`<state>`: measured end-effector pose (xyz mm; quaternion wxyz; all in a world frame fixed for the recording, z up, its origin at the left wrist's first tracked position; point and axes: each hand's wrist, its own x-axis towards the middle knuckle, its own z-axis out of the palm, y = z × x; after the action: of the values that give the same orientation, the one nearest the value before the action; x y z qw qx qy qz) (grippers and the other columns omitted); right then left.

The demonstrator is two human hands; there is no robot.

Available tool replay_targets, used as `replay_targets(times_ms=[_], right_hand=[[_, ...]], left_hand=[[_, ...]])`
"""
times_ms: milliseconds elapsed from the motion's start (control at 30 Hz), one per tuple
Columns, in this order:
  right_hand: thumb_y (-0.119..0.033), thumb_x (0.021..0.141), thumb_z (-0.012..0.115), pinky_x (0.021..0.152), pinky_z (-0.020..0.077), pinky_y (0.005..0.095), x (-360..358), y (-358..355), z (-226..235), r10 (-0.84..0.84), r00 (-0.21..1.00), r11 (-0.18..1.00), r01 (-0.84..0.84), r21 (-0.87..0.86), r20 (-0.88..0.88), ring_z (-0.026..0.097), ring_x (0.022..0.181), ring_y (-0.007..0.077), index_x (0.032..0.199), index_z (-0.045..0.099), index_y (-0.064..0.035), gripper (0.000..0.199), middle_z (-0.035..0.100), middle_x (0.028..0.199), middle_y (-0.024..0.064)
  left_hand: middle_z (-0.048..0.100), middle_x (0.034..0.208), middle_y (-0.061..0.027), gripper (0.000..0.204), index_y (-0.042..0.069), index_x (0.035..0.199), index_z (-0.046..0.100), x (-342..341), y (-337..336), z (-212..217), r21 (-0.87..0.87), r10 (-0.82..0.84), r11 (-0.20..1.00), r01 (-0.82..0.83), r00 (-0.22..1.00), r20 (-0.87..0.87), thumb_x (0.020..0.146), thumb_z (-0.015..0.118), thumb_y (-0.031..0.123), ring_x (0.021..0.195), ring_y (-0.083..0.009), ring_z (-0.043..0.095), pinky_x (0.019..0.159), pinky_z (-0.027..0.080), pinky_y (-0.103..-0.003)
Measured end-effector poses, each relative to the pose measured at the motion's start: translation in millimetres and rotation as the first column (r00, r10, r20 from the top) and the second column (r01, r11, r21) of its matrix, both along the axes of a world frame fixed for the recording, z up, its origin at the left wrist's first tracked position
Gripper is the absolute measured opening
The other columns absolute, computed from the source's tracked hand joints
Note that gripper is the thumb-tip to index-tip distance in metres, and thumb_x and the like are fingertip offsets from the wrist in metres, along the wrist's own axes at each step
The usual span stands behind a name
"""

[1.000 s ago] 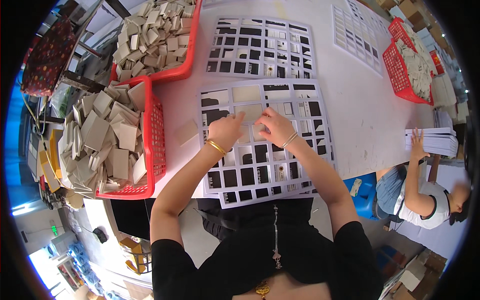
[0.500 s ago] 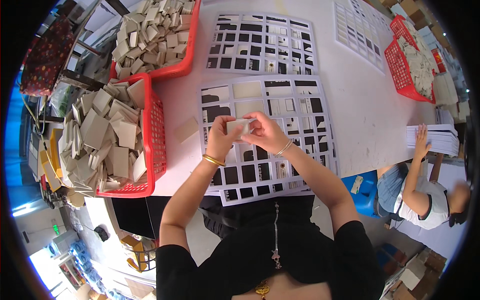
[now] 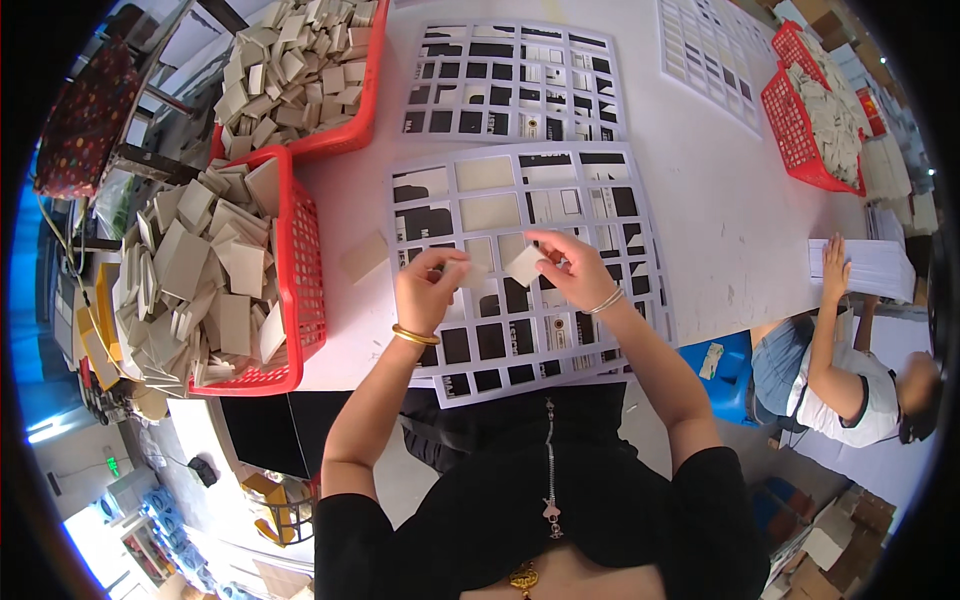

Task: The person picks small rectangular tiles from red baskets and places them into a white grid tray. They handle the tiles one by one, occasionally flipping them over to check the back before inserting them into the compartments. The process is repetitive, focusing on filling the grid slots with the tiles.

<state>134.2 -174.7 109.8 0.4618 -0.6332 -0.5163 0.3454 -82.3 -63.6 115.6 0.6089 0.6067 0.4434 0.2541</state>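
Note:
A white grid frame [image 3: 521,200] lies on the table in front of me, its openings showing black-and-white printed surfaces. Cream tiles [image 3: 484,173] fill a couple of openings in its second column. Over the middle of the frame, my left hand [image 3: 426,290] pinches a small pale tile [image 3: 463,273], partly blurred. Just to the right, my right hand [image 3: 580,272] grips a cream square tile [image 3: 525,265] by its edge, thumb and fingers closed on it. The two hands are apart. A loose cream tile [image 3: 364,258] rests on the table left of the frame.
Red baskets of cream tiles stand at left, one near [image 3: 312,290] and one farther [image 3: 368,90]. Beyond my frame lies another grid frame [image 3: 518,86]; more frames [image 3: 705,65] and a red basket [image 3: 785,130] are far right. A co-worker's hand [image 3: 835,268] rests on stacked white boards [image 3: 875,270].
My hands were together on the small pale pieces; now they have separated, each with a tile. The right hand moved right, the left slightly left. The view shifted a little.

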Motion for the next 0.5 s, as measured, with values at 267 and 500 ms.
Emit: replay_targets(times_ms=[267, 500], right_hand=[[-0.003, 0.082, 0.064, 0.064, 0.0478, 0.0251, -4, -5, -8, 0.227, 0.971, 0.962, -0.21, -0.175, 0.08, 0.059, 0.069, 0.0132, 0.101, 0.06, -0.0041, 0.019, 0.063, 0.079, 0.0049], [-0.009, 0.072, 0.068, 0.069, 0.0465, 0.0349, -23, -8, -18, 0.129, 0.843, 0.986, -0.167, 0.026, 0.523, 0.058, 0.079, 0.0215, 0.086, 0.062, -0.0094, 0.016, 0.054, 0.091, 0.0028]], left_hand=[[0.064, 0.081, -0.0098, 0.013, 0.003, 0.093, 0.061, 4, -7, -18, 0.363, -0.375, 0.809, 0.462, 0.882, -0.286, 0.08, 0.064, 0.003, 0.065, -0.0189, 0.06, 0.06, 0.049, -0.029], [0.059, 0.089, -0.0049, 0.017, 0.011, 0.089, 0.065, 10, -24, -3, 0.534, -0.178, 0.655, 0.535, 0.795, -0.58, 0.073, 0.066, 0.004, 0.08, -0.0248, 0.061, 0.065, 0.05, -0.035]])
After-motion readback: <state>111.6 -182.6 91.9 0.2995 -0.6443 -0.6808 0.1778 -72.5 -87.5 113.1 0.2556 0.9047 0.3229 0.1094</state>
